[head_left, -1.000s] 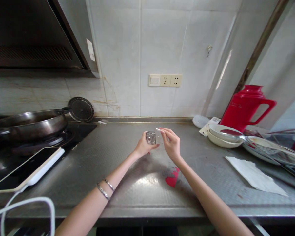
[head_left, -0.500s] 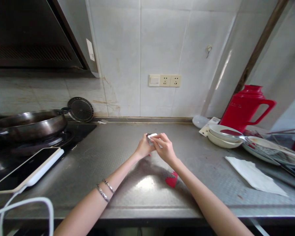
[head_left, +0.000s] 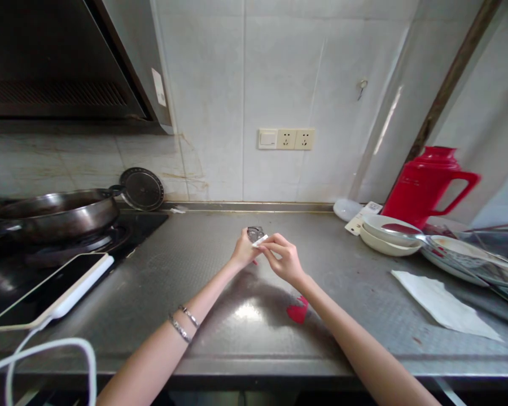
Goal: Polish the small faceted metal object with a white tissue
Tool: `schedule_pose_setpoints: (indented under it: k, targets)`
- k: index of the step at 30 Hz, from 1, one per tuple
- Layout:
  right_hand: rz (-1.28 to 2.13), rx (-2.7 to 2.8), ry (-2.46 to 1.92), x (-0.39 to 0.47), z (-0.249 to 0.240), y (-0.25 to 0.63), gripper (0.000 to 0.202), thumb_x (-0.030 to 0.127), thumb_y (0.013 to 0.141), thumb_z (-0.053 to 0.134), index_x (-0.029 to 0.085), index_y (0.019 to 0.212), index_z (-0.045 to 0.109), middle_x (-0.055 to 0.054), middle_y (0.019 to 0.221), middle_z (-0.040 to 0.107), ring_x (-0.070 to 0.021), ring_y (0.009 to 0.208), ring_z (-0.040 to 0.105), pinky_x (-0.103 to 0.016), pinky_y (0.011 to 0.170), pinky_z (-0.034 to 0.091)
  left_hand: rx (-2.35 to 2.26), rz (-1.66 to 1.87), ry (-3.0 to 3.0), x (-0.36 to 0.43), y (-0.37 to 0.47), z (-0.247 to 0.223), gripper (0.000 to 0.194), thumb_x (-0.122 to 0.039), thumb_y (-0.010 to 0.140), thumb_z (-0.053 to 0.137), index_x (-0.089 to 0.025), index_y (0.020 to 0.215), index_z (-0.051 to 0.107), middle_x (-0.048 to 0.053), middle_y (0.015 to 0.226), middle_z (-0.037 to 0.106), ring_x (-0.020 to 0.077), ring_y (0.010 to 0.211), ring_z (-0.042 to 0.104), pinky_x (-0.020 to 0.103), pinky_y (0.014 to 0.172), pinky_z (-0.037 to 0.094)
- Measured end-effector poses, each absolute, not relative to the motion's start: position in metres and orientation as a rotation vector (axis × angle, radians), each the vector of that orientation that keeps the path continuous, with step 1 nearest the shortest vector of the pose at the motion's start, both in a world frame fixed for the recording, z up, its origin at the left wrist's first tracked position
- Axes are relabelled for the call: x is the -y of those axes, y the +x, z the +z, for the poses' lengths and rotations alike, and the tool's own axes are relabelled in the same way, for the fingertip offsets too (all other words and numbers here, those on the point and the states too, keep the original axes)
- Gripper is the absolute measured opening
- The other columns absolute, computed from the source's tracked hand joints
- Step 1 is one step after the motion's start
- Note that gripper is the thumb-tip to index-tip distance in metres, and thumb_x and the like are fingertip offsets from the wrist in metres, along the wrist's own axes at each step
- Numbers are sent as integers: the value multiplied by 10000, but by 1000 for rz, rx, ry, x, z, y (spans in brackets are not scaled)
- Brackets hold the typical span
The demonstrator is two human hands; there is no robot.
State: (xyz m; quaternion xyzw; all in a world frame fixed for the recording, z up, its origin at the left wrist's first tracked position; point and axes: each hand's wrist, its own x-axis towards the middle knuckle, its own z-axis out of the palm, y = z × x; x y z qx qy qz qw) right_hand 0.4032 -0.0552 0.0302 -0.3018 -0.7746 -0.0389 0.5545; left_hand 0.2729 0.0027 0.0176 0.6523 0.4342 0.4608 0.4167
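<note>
Over the middle of the steel counter (head_left: 186, 270), my left hand (head_left: 242, 250) is closed around a small grey, see-through object (head_left: 255, 232) that looks like glass. Its exact kind I cannot make out. My right hand (head_left: 284, 258) pinches a small white folded piece (head_left: 260, 241), like tissue, between thumb and fingers. The white piece is against the near side of the grey object. A red flat shape (head_left: 297, 310) lies on the counter beside my right forearm. A bit of red (head_left: 254, 261) shows below the hands.
At left, a phone (head_left: 46, 290) with a white cable lies by the stove with a steel pan (head_left: 59, 214). On the right are stacked bowls (head_left: 385, 242), a red thermos (head_left: 425, 183) and a white tissue (head_left: 444, 307). Wall sockets (head_left: 295, 139) are ahead.
The white piece has slid from the top of the grey object to its near side, baring more of the object. My right fingers have shifted slightly down; the view has turned a little left.
</note>
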Motion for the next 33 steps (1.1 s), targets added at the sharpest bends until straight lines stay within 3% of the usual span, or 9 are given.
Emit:
schedule_pose_setpoints:
  k: [6, 12, 16, 23, 27, 33]
  targets:
    - [-210, 1536, -882, 50, 36, 410, 198, 247, 907, 525, 226, 911, 721, -64, 856, 643, -184, 823, 609, -324, 732, 515, -1158, 1169, 1698, 10, 277, 25, 644, -310, 581, 807, -154, 1091, 446, 97, 988, 636, 143, 660, 624, 137, 324, 404]
    - [-156, 1719, -823, 41, 24, 410, 246, 226, 918, 496, 240, 1047, 705, -86, 1080, 684, -209, 1036, 626, -383, 904, 517, -1102, 1128, 1795, 14, 281, 24, 695, -305, 599, 783, -157, 1165, 406, 104, 1010, 647, 153, 650, 637, 143, 315, 393]
    - [-122, 1812, -754, 41, 20, 407, 271, 206, 909, 506, 256, 1108, 684, -69, 1130, 689, -216, 1139, 597, -435, 1003, 472, -1052, 1146, 1808, 10, 279, 20, 594, -286, 651, 736, -170, 1137, 415, 119, 1071, 638, 163, 690, 651, 144, 320, 405]
    - [-128, 1922, -698, 50, 22, 409, 217, 198, 888, 524, 238, 987, 713, -74, 1003, 729, -202, 991, 668, -391, 904, 531, -1057, 1094, 1734, -4, 271, 12, 588, -257, 654, 725, -152, 1134, 401, 100, 995, 641, 152, 626, 624, 180, 330, 456]
    - [-85, 1769, -718, 53, 27, 410, 206, 223, 900, 508, 214, 916, 713, -82, 906, 727, -190, 869, 675, -335, 798, 542, -1129, 1052, 1694, -5, 273, 16, 639, -330, 621, 769, -138, 1123, 424, 90, 944, 627, 134, 586, 595, 193, 323, 459]
    - [138, 1365, -1031, 40, 32, 417, 332, 416, 903, 485, 180, 928, 716, -101, 937, 729, -221, 869, 667, -354, 810, 511, -1157, 977, 1638, 12, 275, 15, 700, -358, 571, 826, -148, 1119, 443, 48, 842, 621, 109, 518, 560, 199, 327, 450]
